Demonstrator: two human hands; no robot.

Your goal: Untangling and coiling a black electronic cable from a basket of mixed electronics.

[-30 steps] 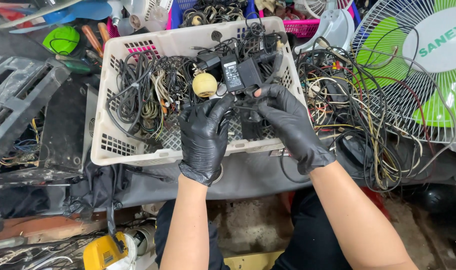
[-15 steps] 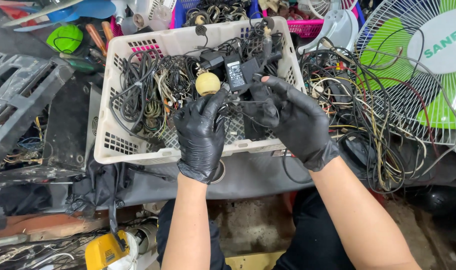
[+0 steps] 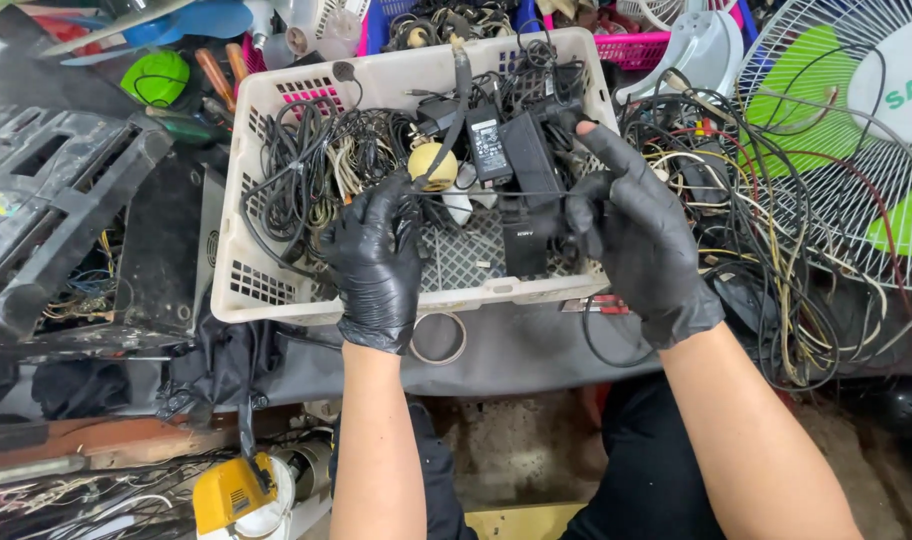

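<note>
Stretching a thin black cable (image 3: 496,193) taut between two black-gloved hands, a person works over a cream perforated plastic basket (image 3: 276,290). The left hand (image 3: 376,255) pinches one end with a narrow grip just above the basket's near wall; the right hand (image 3: 636,235) holds the other end near the basket's right wall, thumb and lower fingers closed on it, forefinger pointing up. The cable runs level above the basket's middle, seemingly held apart so it separates from the tangle beneath.

Inside the basket lie coils of black and pale cords, heaped against its left wall, several black power adapters (image 3: 526,160) toward the far right corner, and a round yellowish ball-shaped piece (image 3: 431,160) near the centre. Beyond the right wall sprawls a loose pile of wires (image 3: 766,230) beside a white fan grille (image 3: 846,130). A grey tool case (image 3: 56,200) sits left of the basket.
</note>
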